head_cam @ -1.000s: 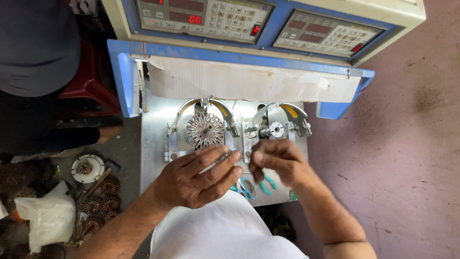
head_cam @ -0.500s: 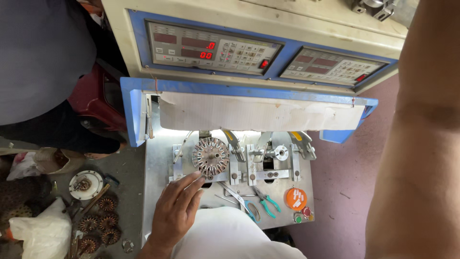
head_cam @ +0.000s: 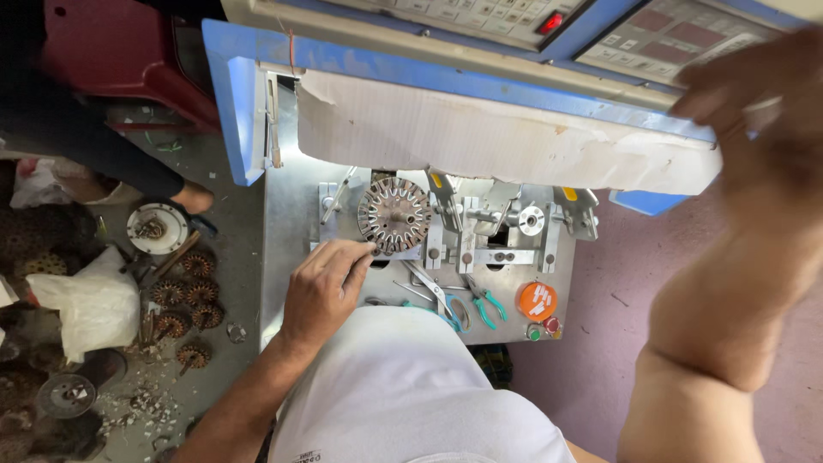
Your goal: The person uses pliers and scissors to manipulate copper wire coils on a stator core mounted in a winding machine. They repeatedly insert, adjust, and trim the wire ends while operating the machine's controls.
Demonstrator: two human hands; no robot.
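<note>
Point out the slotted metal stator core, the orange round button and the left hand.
slotted stator core (head_cam: 393,214), head view, centre of its face.
orange round button (head_cam: 537,301), head view, its top.
left hand (head_cam: 324,289), head view, back of hand.

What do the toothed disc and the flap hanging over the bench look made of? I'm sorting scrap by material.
The toothed disc by the left hand looks like bare metal, probably stacked steel: dull grey-brown, slotted rim, faint sheen. The flap looks like cardboard or stiff paper: matte off-white, ragged torn edges, brownish where torn.

control panels (head_cam: 600,26): grey, red displays, top | round label (head_cam: 537,301): orange-white, bench right
</note>
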